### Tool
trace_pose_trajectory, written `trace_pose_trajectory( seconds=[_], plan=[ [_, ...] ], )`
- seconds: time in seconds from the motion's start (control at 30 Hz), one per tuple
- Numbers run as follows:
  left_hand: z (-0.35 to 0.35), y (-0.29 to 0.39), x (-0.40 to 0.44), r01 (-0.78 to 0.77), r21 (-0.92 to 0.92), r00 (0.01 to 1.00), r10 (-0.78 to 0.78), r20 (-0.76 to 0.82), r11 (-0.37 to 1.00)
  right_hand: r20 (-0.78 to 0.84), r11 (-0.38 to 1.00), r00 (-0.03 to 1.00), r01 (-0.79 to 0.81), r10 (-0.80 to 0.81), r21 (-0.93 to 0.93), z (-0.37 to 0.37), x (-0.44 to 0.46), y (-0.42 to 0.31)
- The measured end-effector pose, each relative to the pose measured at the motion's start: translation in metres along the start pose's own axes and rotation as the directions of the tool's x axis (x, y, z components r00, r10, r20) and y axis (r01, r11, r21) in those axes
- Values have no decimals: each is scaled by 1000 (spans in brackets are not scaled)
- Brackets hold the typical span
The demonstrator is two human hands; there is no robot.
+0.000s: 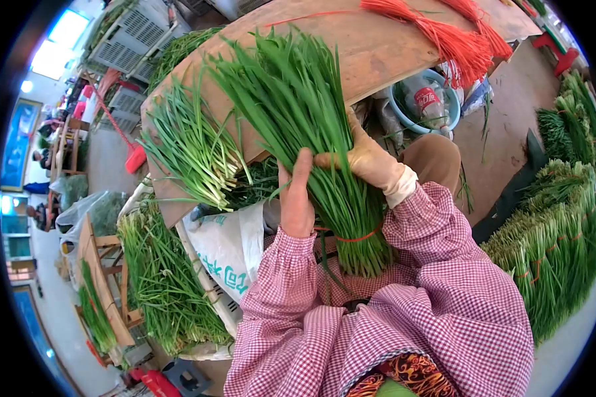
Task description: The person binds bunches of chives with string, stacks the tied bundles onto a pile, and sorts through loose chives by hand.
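Observation:
A thick bundle of Chinese chives (pixel 298 106) lies between my two hands, its leaf tips spread over the wooden table and its cut ends towards my lap. A red tie (pixel 359 237) circles it near the cut ends. My left hand (pixel 297 197), bare, presses against its left side with the thumb pointing up. From the right, my right hand (pixel 371 157), in a pale glove, wraps around the leaves with the thumb across the front. Beside the bundle, a loose heap of chives (pixel 195 149) rests on the table's left part.
Red ties (pixel 437 40) lie at the wooden table's (pixel 377 56) far edge. A blue basin (pixel 453 99) with plastic bottles stands below. Stacked tied bundles (pixel 549 238) fill the right side. Loose chives (pixel 169 284) and a white sack (pixel 228 245) are at my left.

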State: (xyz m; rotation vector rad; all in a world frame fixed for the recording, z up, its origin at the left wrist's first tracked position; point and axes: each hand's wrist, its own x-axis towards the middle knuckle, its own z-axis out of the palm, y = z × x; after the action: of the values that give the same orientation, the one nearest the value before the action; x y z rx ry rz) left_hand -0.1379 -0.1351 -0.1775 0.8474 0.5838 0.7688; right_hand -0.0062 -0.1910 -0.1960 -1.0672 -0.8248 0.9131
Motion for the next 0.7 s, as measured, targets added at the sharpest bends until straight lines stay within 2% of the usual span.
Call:
trace_pose_trajectory(
  seconds=[0.07, 0.1, 0.23, 0.33, 0.47, 0.53, 0.63, 0.7],
  plan=[
    [-10, 1, 3, -71, 151, 996, 63, 56, 986, -50, 993, 996, -70, 75, 97, -8, -2, -1],
    [-18, 0, 7, -59, 50, 998, 57, 31, 997, -69, 984, 991, -101, 112, 146, -13, -3, -1],
    [-38, -8, 7, -4, -141, 990, -16, -140, 990, -221, 983, 966, -106, 137, 150, -31, -4, 18],
    [-43, -10, 9, -25, -122, 989, 7, -145, 992, -230, 968, 962, -90, 145, 236, -32, -7, 18],
    [-44, -13, 11, -35, -142, 987, 13, -159, 989, -203, 964, 975, -39, 95, 263, -37, -7, 25],
    [-44, -15, 12, -35, -157, 986, 8, -169, 987, -212, 973, 968, -88, 135, 215, -36, -8, 22],
    [-53, -22, 17, -17, -85, 990, 5, -140, 996, -214, 969, 961, -129, 174, 209, -40, -8, 25],
    [-59, -20, 13, -103, 175, 993, 111, -34, 979, -210, 964, 961, -132, 182, 233, -39, -7, 27]
  ],
)
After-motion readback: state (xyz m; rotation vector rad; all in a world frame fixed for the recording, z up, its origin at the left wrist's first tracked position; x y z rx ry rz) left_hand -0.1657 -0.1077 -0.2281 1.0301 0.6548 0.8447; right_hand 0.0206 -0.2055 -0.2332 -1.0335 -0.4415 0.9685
